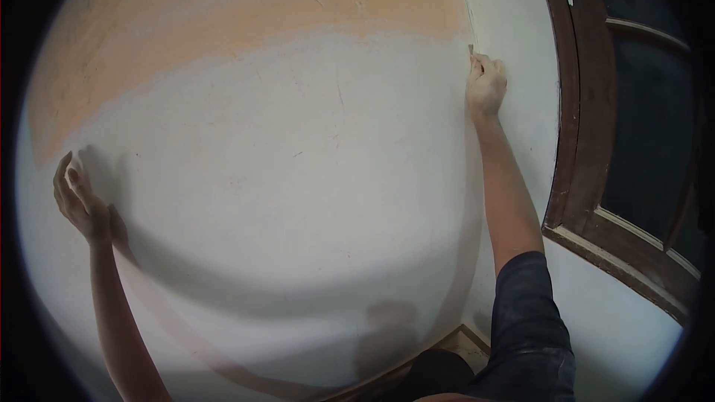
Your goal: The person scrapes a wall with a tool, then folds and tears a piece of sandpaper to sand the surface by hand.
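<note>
The wall (298, 156) before me is whitish below and orange-tan above, with a soft curved border between the two tones. My right hand (486, 85) is raised to the wall's inner corner, its fingers closed around a small thin tool (471, 50). Only the tool's short greyish tip shows above the fist, right at the corner line; the rest is hidden in my grip. At the far left, my left hand (78, 197) is lifted close to the wall with fingers apart and nothing in them, casting a shadow beside it.
A brown wooden window frame (588, 112) with dark panes stands on the right, above a projecting sill (618, 268). The adjoining pale wall (514, 22) runs between corner and frame. Below, a wooden edge (463, 335) meets the corner. Fine cracks and scratches mark the main wall.
</note>
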Available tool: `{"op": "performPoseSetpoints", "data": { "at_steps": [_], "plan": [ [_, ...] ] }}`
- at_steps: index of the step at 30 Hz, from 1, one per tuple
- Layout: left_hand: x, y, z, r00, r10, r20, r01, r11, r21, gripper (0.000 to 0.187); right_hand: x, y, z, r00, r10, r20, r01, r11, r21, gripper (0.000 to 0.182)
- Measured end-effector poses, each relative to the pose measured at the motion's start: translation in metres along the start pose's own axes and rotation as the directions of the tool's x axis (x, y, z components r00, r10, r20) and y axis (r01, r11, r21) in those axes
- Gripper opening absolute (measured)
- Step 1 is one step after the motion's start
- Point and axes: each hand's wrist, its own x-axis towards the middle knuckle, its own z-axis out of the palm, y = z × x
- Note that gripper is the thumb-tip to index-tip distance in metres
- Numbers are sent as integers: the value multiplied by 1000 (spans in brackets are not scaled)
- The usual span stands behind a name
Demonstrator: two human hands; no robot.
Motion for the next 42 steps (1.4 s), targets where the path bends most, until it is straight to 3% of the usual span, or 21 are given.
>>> {"op": "performPoseSetpoints", "data": {
  "at_steps": [2,5,8,10,15,16,17,18,19,23,25,27,29,33,35,36,38,39,40,41,42],
  "plan": [
    [1,-4,4,999,38,-13,-38,999,-18,48,11,-10,4,998,54,41,-53,999,-11,13],
    [-6,-2,1,997,74,-25,-75,997,-11,48,36,-32,17,999,-28,15,27,994,104,13],
    [-5,8,0,995,81,-59,-81,997,4,44,28,-63,22,997,-62,54,43,951,307,11],
    [-1,13,0,999,40,-35,-40,999,2,43,15,-91,23,989,-144,35,90,774,627,11],
    [5,21,-1,1000,31,0,-31,999,-24,39,7,-214,29,936,-351,37,230,686,690,8],
    [4,23,-3,999,42,7,-42,999,-5,39,-4,-257,41,926,-375,48,156,493,856,10],
    [4,25,-3,998,67,-21,-66,998,12,38,-26,-311,64,885,-394,249,-367,-261,893,4],
    [5,26,-4,994,90,-56,-89,996,29,38,-37,-359,44,900,-436,23,49,153,987,5],
    [3,25,-5,998,53,-40,-53,998,18,36,-44,-394,16,818,-553,-159,475,492,730,6],
    [4,29,-4,999,-11,-32,12,999,32,33,-41,-426,4,728,-676,-113,543,469,696,8],
    [3,31,-4,1000,-4,-12,5,1000,25,30,-24,-383,9,712,-703,12,453,471,757,9],
    [1,30,-2,1000,4,-8,-4,1000,28,28,-11,-336,7,737,-649,188,321,580,749,14],
    [5,28,-8,1000,5,-4,-5,999,44,28,-9,-301,8,764,-644,36,462,586,665,11],
    [-2,42,-5,998,26,51,-28,999,29,27,-83,-352,-38,804,-575,150,360,672,647,10],
    [5,38,-3,998,54,31,-56,997,44,27,-103,-379,-55,654,-742,147,492,565,662,10],
    [4,36,-1,994,94,55,-96,995,31,27,-112,-386,-60,664,-733,147,472,563,678,10],
    [2,37,-6,973,191,132,-190,982,-19,27,-124,-397,-70,692,-684,232,222,507,833,9],
    [4,42,-8,955,242,174,-235,970,-58,27,-125,-401,-80,699,-678,225,214,500,839,9],
    [7,58,-12,946,271,177,-248,959,-140,23,-123,-402,-94,687,-634,355,20,506,863,9],
    [14,77,-22,925,307,222,-231,922,-311,18,-119,-403,-106,652,-589,477,-169,501,849,9],
    [21,91,-25,884,371,285,-166,818,-551,17,-115,-403,-115,668,-579,468,-160,502,850,9]
  ]
}}
